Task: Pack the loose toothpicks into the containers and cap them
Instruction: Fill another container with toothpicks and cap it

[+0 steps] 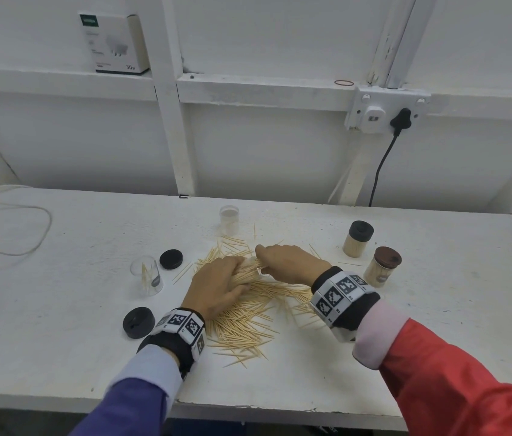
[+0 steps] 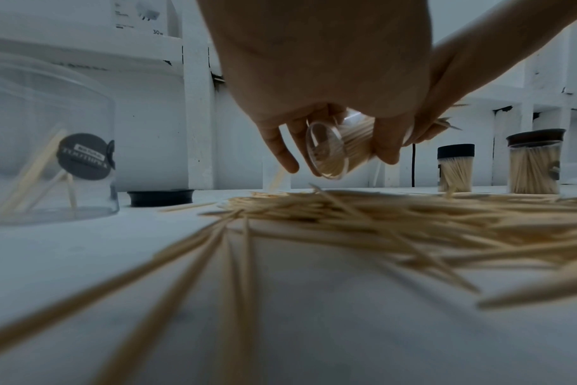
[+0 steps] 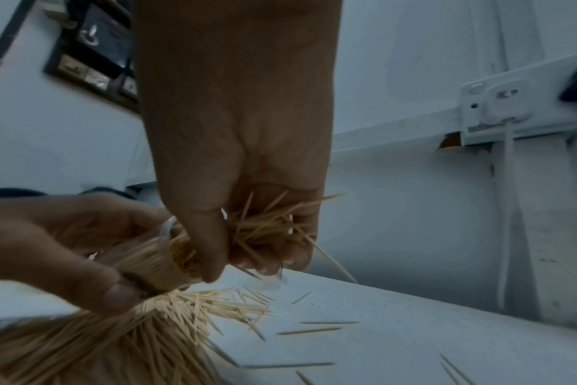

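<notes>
A big heap of loose toothpicks (image 1: 248, 316) covers the white table's middle. My left hand (image 1: 217, 284) grips a clear container (image 2: 333, 151), tipped on its side above the heap and packed with toothpicks. My right hand (image 1: 289, 262) holds a bunch of toothpicks (image 3: 267, 224) at the container's mouth (image 3: 171, 250). A nearly empty clear container (image 1: 147, 275) stands at the left, and another clear one (image 1: 229, 219) at the back. Two black caps (image 1: 171, 259) (image 1: 139, 322) lie left of the heap. Two filled, capped containers (image 1: 357, 243) (image 1: 382, 270) stand at the right.
A wall socket with a black plug and cable (image 1: 383, 158) is behind the table at the right. A white box (image 1: 113, 42) stands on the ledge. Cables (image 1: 6, 228) lie at the table's far left. The table's front edge (image 1: 248, 407) is near my arms.
</notes>
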Tool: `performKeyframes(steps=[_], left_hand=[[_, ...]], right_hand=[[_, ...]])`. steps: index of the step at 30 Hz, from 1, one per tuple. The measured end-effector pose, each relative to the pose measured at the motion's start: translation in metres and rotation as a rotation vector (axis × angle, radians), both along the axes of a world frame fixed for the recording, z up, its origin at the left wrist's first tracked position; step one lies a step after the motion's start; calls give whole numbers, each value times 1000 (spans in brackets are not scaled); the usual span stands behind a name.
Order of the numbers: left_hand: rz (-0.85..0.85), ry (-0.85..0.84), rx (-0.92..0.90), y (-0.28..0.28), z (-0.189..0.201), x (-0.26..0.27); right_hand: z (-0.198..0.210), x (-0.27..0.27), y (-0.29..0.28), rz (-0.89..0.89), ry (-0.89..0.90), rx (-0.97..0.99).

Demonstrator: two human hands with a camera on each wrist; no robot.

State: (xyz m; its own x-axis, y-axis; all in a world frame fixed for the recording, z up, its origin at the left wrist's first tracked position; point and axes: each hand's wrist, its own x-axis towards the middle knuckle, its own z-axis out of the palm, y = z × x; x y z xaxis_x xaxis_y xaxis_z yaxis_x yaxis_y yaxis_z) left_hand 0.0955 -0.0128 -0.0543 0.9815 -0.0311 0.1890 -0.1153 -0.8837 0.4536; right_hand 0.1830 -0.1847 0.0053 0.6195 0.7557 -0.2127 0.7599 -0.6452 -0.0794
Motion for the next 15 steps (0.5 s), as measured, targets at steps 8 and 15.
performKeyframes(steps=[8,15], left_hand=[[73,22,27,3,-1,-1],[79,35,41,1,0,1]], right_hand=[[6,10,-6,-150,217,167],[-3,7,-4,-111,85,320]])
